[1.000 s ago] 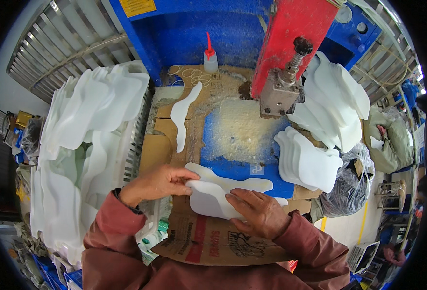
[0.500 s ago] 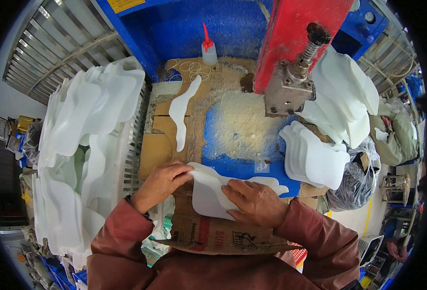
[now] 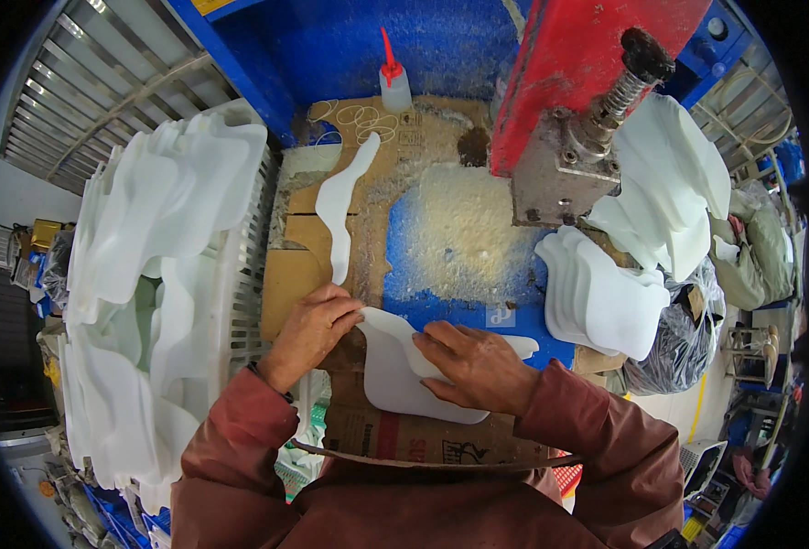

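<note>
— At the desk's [image 3: 322, 284] near edge, where does the wavy white foam sheet [image 3: 395, 380] lie?

— Flat on cardboard, between both hands, its long axis running left to right. The left hand [image 3: 308, 331] pinches its left tip with curled fingers; the right hand [image 3: 478, 366] lies spread and flat on top, pressing, gripping nothing.

— Which is nearer?

— Both touch it; the right covers more.

— Counts?

— One sheet in hand, one narrow strip [image 3: 340, 215] beyond, one glue bottle [image 3: 393, 82], stacks of cut pieces [image 3: 606, 297] too many to count.

Your blue machine table [image 3: 441, 306] carries flattened cardboard [image 3: 299, 274], pale sawdust [image 3: 455, 233], a glue bottle [image 3: 393, 84], and white wavy foam sheets [image 3: 597, 297].
</note>
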The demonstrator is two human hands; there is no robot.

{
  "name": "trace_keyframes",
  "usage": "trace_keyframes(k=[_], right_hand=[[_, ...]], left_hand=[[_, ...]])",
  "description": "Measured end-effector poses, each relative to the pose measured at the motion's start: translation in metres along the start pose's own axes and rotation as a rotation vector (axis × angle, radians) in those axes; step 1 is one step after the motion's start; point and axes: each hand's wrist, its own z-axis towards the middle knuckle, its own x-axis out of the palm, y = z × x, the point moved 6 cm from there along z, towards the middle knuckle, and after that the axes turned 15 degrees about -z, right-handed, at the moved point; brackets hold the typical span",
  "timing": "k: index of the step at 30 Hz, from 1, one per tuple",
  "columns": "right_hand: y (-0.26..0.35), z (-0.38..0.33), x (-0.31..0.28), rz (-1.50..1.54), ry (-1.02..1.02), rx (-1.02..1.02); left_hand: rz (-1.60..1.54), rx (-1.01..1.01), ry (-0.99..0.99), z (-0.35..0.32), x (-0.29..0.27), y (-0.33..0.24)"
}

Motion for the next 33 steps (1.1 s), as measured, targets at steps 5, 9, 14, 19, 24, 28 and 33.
trace_keyframes(k=[5,9,14,19,24,28,33], right_hand=[[-0.002,0.004,0.007,0.028,0.045,0.010],[-0.002,0.005,0.007,0.053,0.014,0.006],[0.000,0.008,0.013,0.030,0.053,0.021],[0.003,0.009,0.013,0.028,0.056,0.033],[0.006,0.007,0.017,-0.059,0.072,0.003],[0.008,0.006,0.025,-0.135,0.092,-0.005],[0.007,0.006,0.027,-0.122,0.085,-0.011]], left_hand=[[0.039,-0.018,-0.016,-0.001,0.004,0.003],[0.069,-0.025,0.000,-0.002,0.005,0.001],[0.036,-0.093,-0.019,-0.002,0.005,0.003],[0.075,-0.112,-0.014,-0.001,0.007,0.003],[0.144,-0.072,-0.021,-0.002,0.011,-0.004],[0.171,-0.110,-0.028,0.000,0.013,-0.004],[0.239,-0.180,-0.020,0.003,0.013,-0.010]])
